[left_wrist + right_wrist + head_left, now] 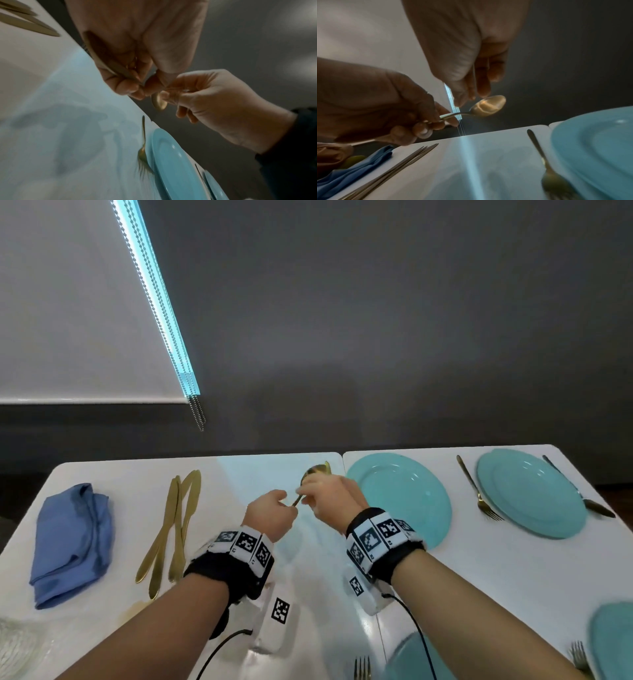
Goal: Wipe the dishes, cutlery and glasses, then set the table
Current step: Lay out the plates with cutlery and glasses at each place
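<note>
A gold spoon hangs in the air over the middle of the white table, bowl pointing away from me. My left hand grips its handle in curled fingers; the right wrist view shows that left hand around the handle and the spoon bowl up. My right hand pinches the spoon at the neck, just behind the bowl. From the left wrist, the right hand closes on the spoon beside my left hand. A folded blue cloth lies at the far left.
Several gold knives lie beside the cloth. Teal plates stand to the right, a fork between them. More plates and forks sit at the near edge, and a glass dish at the near left.
</note>
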`<control>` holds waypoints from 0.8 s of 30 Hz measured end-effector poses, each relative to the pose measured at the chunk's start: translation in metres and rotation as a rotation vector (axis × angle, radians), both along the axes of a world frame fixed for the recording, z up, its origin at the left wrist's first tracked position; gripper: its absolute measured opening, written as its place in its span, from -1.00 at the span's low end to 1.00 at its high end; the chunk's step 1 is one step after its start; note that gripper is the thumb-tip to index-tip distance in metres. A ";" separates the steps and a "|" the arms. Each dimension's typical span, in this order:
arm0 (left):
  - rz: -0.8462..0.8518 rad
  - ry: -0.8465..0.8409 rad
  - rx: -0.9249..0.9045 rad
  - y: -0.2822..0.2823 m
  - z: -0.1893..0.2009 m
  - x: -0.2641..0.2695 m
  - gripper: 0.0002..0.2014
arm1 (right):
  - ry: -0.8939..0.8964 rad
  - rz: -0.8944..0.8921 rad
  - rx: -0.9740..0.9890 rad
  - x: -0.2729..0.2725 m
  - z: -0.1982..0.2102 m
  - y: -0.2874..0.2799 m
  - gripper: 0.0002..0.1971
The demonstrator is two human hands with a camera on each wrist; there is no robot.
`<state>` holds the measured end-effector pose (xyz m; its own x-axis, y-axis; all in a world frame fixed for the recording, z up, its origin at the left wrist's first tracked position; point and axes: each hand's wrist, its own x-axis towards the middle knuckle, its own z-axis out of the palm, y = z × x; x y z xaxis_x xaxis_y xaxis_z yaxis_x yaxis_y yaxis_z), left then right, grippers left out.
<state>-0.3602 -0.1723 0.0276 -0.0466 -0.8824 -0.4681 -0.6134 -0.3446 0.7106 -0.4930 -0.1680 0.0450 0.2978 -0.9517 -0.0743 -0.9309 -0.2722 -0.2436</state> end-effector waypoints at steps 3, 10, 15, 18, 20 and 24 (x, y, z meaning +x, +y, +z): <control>-0.117 -0.004 0.010 0.005 0.007 -0.023 -0.39 | 0.116 0.049 0.066 -0.020 0.008 0.012 -0.71; -0.354 0.033 0.030 0.021 0.012 -0.081 -0.35 | 0.133 -0.004 0.237 -0.081 0.015 0.039 -0.75; -0.445 -0.036 -0.003 0.021 0.003 -0.124 -0.34 | 0.128 -0.105 0.332 -0.131 0.009 0.051 -0.78; -0.338 -0.112 -0.137 0.013 0.000 -0.146 -0.26 | 0.053 -0.368 0.351 -0.175 0.004 0.050 -0.81; -0.223 -0.112 -0.199 0.005 -0.001 -0.155 -0.29 | -0.029 -0.587 0.339 -0.210 -0.003 0.044 -0.81; -0.100 -0.078 -0.178 -0.006 -0.006 -0.165 -0.42 | -0.057 -0.873 0.406 -0.265 -0.028 0.025 -0.78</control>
